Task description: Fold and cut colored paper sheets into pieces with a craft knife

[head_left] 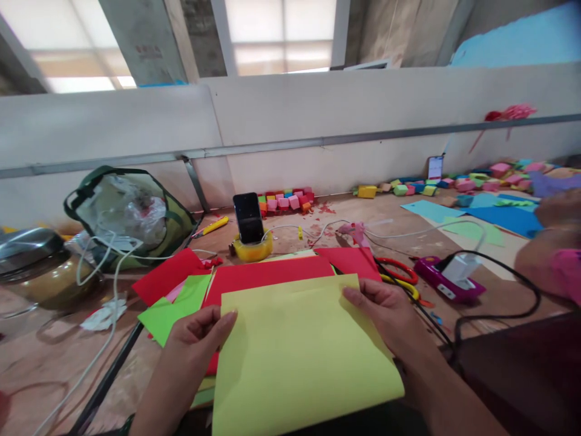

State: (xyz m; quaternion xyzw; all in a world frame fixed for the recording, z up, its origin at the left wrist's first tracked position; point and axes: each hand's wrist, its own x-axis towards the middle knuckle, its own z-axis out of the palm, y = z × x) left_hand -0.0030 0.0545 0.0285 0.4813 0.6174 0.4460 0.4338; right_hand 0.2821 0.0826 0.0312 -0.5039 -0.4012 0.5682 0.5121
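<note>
Between my two hands is a sheet of yellow paper (pixel 304 357), its near edge curling down at the right. My left hand (pixel 197 342) pinches the far left corner between thumb and fingers. My right hand (pixel 385 315) has the far right corner pinched the same way. Under and beyond the sheet lies red paper (pixel 272 271), partly hidden by it. To the left are a green paper piece (pixel 175 309) and another red piece (pixel 170 275). Scissors with red and yellow handles (pixel 399 272) lie just past my right hand.
A phone (pixel 248 218) leans in a yellow tape roll (pixel 253 248). Behind stand rows of small paper cubes (pixel 288 201). A purple power strip (pixel 447 281) with cables lies right, near another person's arm (pixel 540 260). Left are a utility knife (pixel 214 226), a bag (pixel 136 212) and a jar (pixel 40 272).
</note>
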